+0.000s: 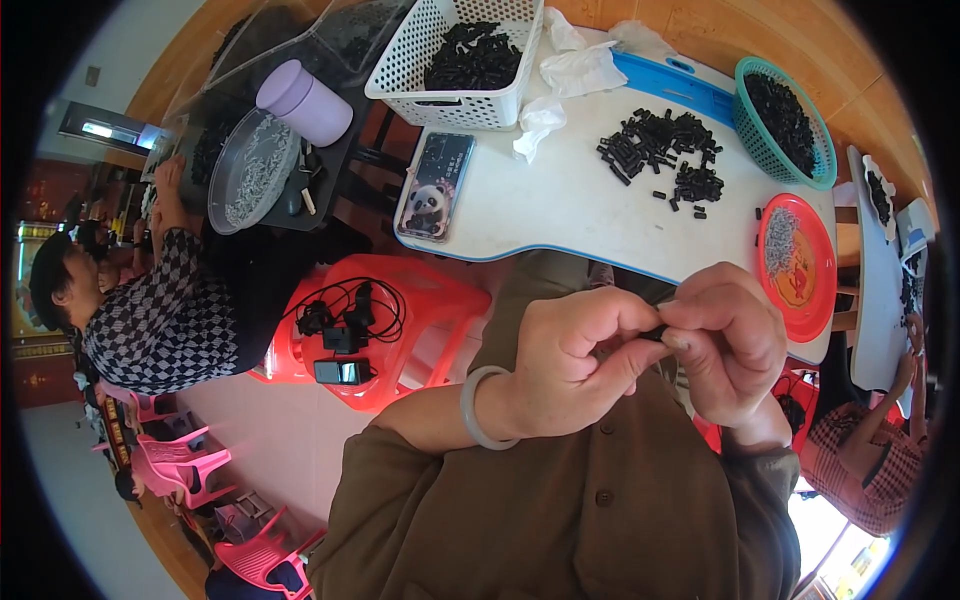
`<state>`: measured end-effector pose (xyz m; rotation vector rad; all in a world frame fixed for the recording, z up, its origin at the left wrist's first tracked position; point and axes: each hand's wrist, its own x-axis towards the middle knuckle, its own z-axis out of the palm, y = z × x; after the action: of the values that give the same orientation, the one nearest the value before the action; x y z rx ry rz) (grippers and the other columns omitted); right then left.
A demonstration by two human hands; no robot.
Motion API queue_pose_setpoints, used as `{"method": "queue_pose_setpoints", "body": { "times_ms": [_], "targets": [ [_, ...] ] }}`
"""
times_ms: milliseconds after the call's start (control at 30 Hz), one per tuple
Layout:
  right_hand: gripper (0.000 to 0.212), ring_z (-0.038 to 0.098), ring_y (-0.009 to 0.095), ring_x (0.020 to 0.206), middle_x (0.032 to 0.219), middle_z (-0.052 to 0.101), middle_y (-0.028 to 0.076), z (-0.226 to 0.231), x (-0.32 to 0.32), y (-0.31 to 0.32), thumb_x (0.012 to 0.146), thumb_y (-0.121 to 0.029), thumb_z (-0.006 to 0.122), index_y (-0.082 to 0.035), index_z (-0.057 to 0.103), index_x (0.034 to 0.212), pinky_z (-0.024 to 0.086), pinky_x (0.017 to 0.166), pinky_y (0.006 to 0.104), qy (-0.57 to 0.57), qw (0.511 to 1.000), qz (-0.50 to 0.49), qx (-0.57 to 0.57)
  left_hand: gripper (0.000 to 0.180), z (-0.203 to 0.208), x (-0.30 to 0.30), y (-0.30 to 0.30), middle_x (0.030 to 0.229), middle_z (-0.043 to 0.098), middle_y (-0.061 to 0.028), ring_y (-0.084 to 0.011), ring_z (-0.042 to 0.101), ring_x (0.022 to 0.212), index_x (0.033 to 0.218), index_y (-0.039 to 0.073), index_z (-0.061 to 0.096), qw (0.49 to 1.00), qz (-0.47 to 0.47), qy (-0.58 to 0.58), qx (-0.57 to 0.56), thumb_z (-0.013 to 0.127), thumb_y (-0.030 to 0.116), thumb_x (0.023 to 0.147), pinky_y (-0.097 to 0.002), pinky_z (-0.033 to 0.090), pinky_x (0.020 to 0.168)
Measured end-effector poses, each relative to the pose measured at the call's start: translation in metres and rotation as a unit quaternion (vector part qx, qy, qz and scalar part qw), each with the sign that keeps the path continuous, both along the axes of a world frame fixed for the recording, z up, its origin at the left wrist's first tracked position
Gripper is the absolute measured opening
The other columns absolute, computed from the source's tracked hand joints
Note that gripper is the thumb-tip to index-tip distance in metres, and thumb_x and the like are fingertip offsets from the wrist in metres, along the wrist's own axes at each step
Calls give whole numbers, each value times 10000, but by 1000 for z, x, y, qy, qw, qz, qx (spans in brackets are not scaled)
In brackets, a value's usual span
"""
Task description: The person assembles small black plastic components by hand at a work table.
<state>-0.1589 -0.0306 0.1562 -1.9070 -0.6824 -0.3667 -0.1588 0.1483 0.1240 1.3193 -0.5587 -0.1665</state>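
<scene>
My left hand (590,360), with a pale bangle (468,410) on its wrist, pinches a small black cylindrical piece (655,333) in front of my chest. The thumb and fingertips of my right hand (730,340) are pressed together against its other end; whatever they grip is hidden. Beyond the hands, on the white table (520,215), lies a loose pile of short black pieces (660,145). A red plate (815,285) with small silvery metal bits (780,245) stands at the table's right edge, nearest my right hand.
A white perforated basket (450,108) and a green basket (750,130) hold more black pieces. A phone with a panda case (436,187) lies at the table's left. Black cables and devices (345,335) rest on a red stool (400,290). Another person (170,310) sits at the left.
</scene>
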Motion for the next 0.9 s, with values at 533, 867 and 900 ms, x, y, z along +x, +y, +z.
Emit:
{"method": "queue_pose_setpoints", "body": {
  "times_ms": [533,867,900],
  "targets": [
    [219,579,136,705,859,596,102,-10,5,-5,875,-132,652,44,650,1005,465,622,249,246,917,112,292,97,7,5,0,637,562,25,-1,493,547,890,18,584,979,-58,174,-92,676,38,868,-172,357,495],
    [213,572,142,698,844,615,97,-21,5,2,861,-145,664,49,651,948,449,625,259,199,928,111,295,120,-7,7,-1,609,477,46,-5,399,556,916,-10,563,994,-41,70,-72,669,3,861,-178,339,521],
    [281,569,136,680,821,610,90,-20,4,3,887,-220,648,56,644,936,445,611,255,243,908,93,328,100,-5,7,-2,595,455,54,-8,386,547,896,6,579,994,-20,78,-73,671,1,856,-193,317,505]
  ]
}}
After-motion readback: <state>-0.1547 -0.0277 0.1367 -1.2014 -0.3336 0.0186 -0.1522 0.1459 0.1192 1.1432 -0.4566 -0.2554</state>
